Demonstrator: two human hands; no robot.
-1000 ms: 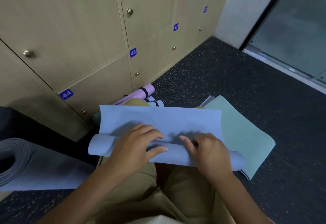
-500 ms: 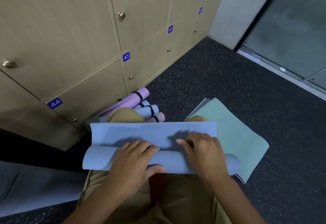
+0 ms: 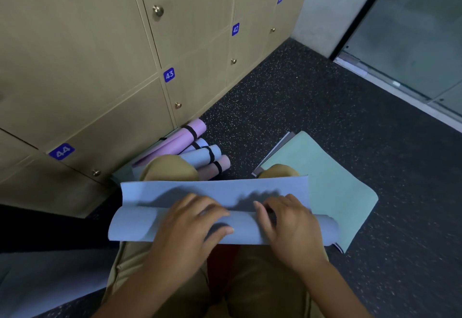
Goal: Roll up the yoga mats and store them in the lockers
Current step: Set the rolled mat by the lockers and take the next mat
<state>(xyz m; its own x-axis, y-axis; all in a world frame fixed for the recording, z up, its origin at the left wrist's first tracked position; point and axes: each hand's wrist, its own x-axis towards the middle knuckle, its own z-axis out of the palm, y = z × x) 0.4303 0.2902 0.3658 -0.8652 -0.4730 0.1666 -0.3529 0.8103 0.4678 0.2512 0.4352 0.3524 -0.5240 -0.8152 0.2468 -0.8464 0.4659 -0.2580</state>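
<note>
The light blue yoga mat (image 3: 215,192) lies across the person's lap, its near part already a roll and its far edge at the knees. The left hand (image 3: 190,225) and right hand (image 3: 287,225) both press down on that roll, fingers curved over it — neither closes fully round it. The roll looks wider at its left end, so it could telescope if the hands push unevenly. Closed locker doors (image 3: 75,55) carry blue labels — 44 (image 3: 61,152), 43 (image 3: 169,75), 42 (image 3: 235,29). Banded rolled mats (image 3: 200,152) lie at the lockers' foot.
</note>
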